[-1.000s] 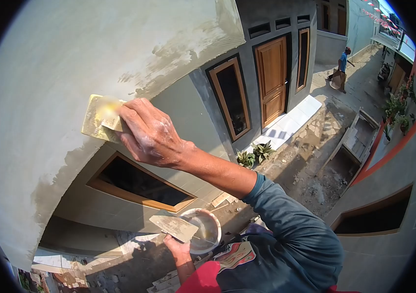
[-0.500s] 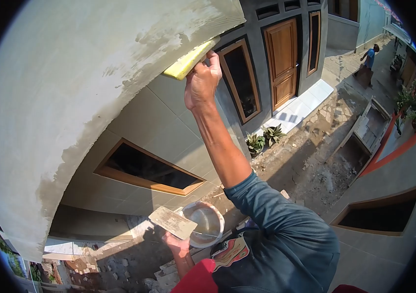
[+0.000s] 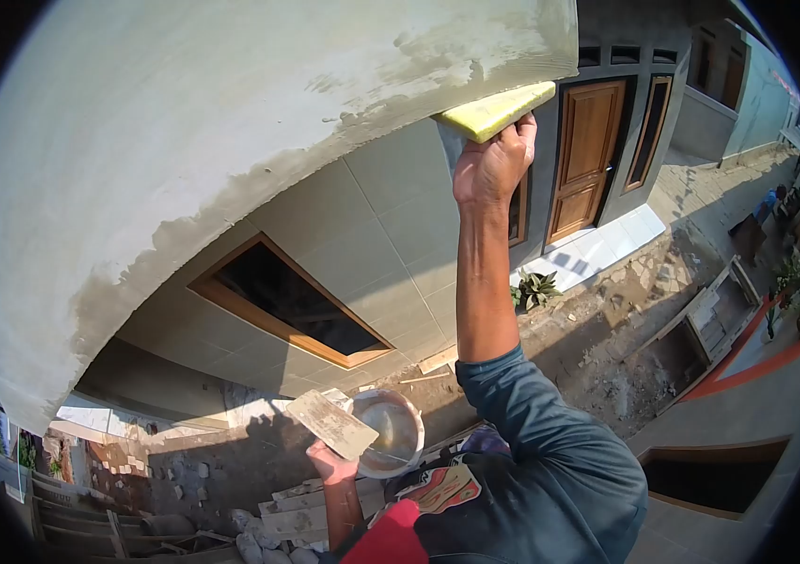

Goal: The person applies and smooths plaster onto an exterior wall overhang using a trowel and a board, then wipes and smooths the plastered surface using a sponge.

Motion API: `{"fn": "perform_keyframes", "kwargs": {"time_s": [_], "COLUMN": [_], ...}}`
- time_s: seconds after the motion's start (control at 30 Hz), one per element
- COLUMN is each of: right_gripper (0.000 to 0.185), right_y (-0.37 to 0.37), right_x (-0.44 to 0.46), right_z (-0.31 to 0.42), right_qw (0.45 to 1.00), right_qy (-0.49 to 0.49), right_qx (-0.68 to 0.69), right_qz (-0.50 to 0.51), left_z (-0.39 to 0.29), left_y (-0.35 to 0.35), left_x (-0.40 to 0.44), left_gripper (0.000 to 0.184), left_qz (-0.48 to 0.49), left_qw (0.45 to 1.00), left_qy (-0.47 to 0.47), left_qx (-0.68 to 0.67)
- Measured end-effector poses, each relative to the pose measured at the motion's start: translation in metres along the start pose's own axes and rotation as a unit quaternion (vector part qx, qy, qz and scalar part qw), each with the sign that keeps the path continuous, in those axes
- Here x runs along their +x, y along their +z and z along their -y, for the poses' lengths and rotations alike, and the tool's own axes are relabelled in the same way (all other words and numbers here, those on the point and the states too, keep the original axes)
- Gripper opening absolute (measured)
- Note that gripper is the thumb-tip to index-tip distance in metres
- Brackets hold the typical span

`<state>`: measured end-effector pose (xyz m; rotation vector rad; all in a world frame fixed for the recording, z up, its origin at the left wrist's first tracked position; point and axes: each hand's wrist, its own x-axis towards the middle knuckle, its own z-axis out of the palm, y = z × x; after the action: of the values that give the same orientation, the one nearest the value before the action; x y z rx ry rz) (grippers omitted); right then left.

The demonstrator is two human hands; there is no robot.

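Overhead, my right hand point(image 3: 494, 162) grips a yellow plastering float point(image 3: 499, 111), its fingers curled at the underside. The float is at the lower edge of the curved plastered wall point(image 3: 259, 103), whose border has darker, damp-looking patches. Low in the view, my left hand point(image 3: 331, 462) is closed under a flat rectangular plastering board point(image 3: 332, 423) crusted with dried mortar; any handle is hidden. Just beyond the board stands a white bucket point(image 3: 416, 442) with murky liquid inside, partly covered by the board.
Planks point(image 3: 292, 517) lie below near my left arm. A tiled wall with a wood-framed window point(image 3: 292, 296) is ahead. To the right are a wooden door point(image 3: 590, 155), a potted plant point(image 3: 536, 289), a wooden frame point(image 3: 701, 324) on rubble, and a distant person point(image 3: 768, 202).
My right hand and the float have moved right along the wall's edge. The view has shifted, and the distant person appears lower and farther right. My left hand still holds the board.
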<state>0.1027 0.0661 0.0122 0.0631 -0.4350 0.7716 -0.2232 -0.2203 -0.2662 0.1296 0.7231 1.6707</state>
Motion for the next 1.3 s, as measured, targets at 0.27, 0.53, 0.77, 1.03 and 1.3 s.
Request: {"fn": "perform_keyframes", "kwargs": {"time_s": [0.27,0.53,0.77,1.03,1.3], "right_gripper": [0.052,0.034,0.041,0.034,0.037], "right_y": [0.009,-0.011,0.100,0.063,0.104], "right_x": [-0.161,0.055,-0.123,-0.078,-0.123], "right_z": [-0.085,0.110,-0.019,0.039,-0.021], "right_qw": [0.954,0.790,0.727,0.757,0.702], "right_qy": [0.248,-0.259,-0.301,-0.271,-0.324], "right_qx": [-0.150,-0.555,-0.541,-0.558,-0.560], "right_qz": [0.072,0.008,0.297,0.206,0.297], "left_z": [-0.005,0.002,0.021,-0.006,0.013], "left_y": [0.009,0.009,0.002,0.031,0.026], "left_x": [0.005,0.011,0.040,0.026,0.034], "left_gripper": [0.046,0.051,0.051,0.041,0.039], "left_qz": [0.016,0.012,0.031,0.073,0.112], "left_qw": [1.000,1.000,0.999,0.996,0.992], "left_qy": [-0.004,-0.018,-0.023,0.001,-0.006], "left_qx": [0.003,-0.004,-0.029,-0.047,-0.062]}}
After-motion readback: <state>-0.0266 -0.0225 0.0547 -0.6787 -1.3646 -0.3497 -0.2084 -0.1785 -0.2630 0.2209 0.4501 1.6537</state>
